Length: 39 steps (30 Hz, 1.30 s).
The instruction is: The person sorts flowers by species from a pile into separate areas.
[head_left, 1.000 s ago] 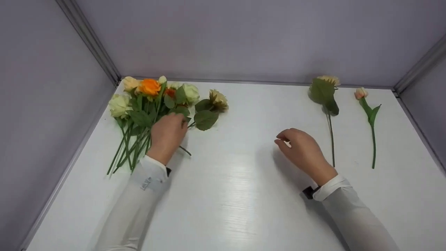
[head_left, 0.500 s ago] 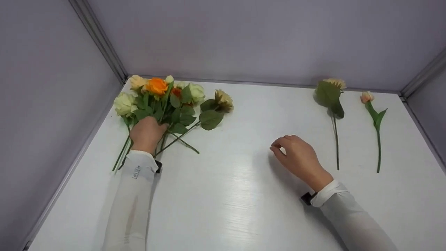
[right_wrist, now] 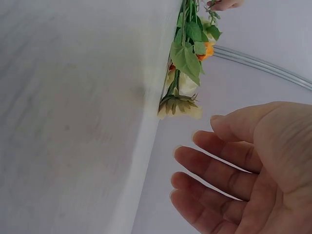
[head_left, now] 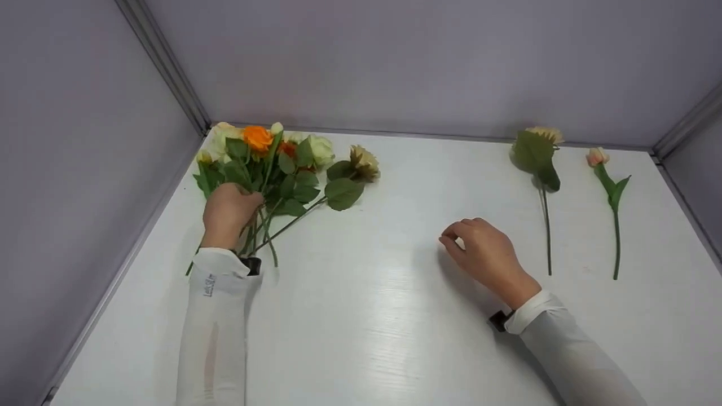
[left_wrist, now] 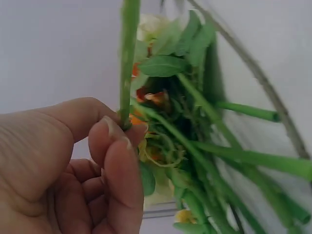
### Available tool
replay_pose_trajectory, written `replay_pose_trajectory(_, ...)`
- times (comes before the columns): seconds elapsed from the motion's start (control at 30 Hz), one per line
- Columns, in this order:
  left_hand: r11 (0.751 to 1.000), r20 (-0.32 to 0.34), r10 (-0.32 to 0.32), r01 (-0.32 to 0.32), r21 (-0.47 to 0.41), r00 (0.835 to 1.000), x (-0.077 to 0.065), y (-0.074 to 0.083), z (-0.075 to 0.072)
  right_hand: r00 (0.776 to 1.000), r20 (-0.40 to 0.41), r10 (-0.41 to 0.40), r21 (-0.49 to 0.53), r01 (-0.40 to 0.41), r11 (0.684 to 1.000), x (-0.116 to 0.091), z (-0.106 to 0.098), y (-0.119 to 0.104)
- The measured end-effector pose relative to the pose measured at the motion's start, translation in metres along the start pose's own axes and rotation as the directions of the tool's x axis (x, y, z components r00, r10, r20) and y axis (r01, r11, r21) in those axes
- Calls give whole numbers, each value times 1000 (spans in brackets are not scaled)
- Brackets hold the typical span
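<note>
My left hand [head_left: 228, 211] is in the stems at the left of a heap of flowers. Thumb and fingertips pinch a green flower stem [left_wrist: 127, 53], seen close up in the left wrist view. A pale rose [head_left: 224, 137] lies at the heap's back left, with a yellow bud [head_left: 204, 157] just in front of it. Beside them are an orange flower [head_left: 258, 138], another pale rose [head_left: 321, 150] and a tan flower [head_left: 365, 162] at the right edge. My right hand [head_left: 484, 255] hovers over the middle right of the table, fingers loosely bent, holding nothing.
On the right, a pale flower with a broad leaf [head_left: 533, 152] and a pink tulip [head_left: 597, 157] lie apart on the white table [head_left: 361, 316]. Grey panels [head_left: 395, 67] close off the back and both sides.
My left hand has moved left within the heap and now pinches a stem. The pale rose at the left has shifted back and right, uncovering the yellow bud. My right hand has barely moved.
</note>
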State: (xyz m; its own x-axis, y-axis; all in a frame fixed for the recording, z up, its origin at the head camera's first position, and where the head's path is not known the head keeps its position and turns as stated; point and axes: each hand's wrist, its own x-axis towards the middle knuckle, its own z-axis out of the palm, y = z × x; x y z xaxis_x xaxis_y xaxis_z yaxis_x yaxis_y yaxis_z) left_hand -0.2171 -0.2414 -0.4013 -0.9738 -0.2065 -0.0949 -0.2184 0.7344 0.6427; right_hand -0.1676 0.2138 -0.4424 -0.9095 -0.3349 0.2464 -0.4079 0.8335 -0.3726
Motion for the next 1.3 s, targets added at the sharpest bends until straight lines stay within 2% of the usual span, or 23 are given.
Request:
replay_pose_trajectory(0.2, 987, -67, 95, -103, -122, 993, -9, 26, -4, 1000, -4, 7, 3, -7, 1000, 0, -2, 2)
replay_pose_trajectory(0.3, 965, -80, 131, -146, -219, 988, -15, 44, -2, 1000, 1, 5, 15, -6, 1000, 1, -4, 2)
replay_pose_trajectory(0.37, 940, -82, 166, -183, -288, 983, -18, 58, 6, 1000, 5, 10, 19, -10, 1000, 2, -5, 2)
replay_pose_trajectory(0.43, 905, -67, 212, -221, -362, 975, -19, 73, 18, 1000, 7, 20, 31, -20, 999, 2, -7, 3)
replay_pose_trajectory(0.53, 848, -20, 287, -264, -459, 958, -18, 98, 44, 999, 16, 43, 53, -44, 998, 3, -9, 4)
replay_pose_trajectory(0.67, 767, 71, 390, -282, -576, 918, -16, 126, 86, 997, 33, 67, 124, -71, 990, 3, -10, 4)
replay_pose_trajectory(0.73, 723, 100, 441, -287, -628, 892, -16, 139, 105, 996, 36, 80, 203, -86, 975, 2, -10, 4)
replay_pose_trajectory(0.83, 654, 118, 508, -293, -697, 853, -18, 157, 126, 991, 65, 118, 375, -134, 917, 2, -12, 2)
replay_pose_trajectory(0.93, 577, 98, 563, -305, -757, 821, -22, 172, 140, 980, 128, 153, 548, -198, 812, 3, -14, -2)
replay_pose_trajectory(1.0, 539, 91, 579, -297, -788, 810, -26, 178, 147, 970, 174, 168, 630, -241, 738, 3, -13, -5)
replay_pose_trajectory(1.07, 516, 81, 586, -295, -804, 806, -30, 180, 152, 964, 207, 168, 684, -265, 680, 3, -11, -10)
replay_pose_trajectory(1.13, 505, 79, 589, -289, -813, 805, -34, 181, 155, 960, 219, 174, 717, -279, 638, 2, -9, -12)
replay_pose_trajectory(1.3, 498, 84, 596, -285, -819, 798, -40, 184, 159, 959, 197, 202, 775, -279, 567, 2, -5, -14)
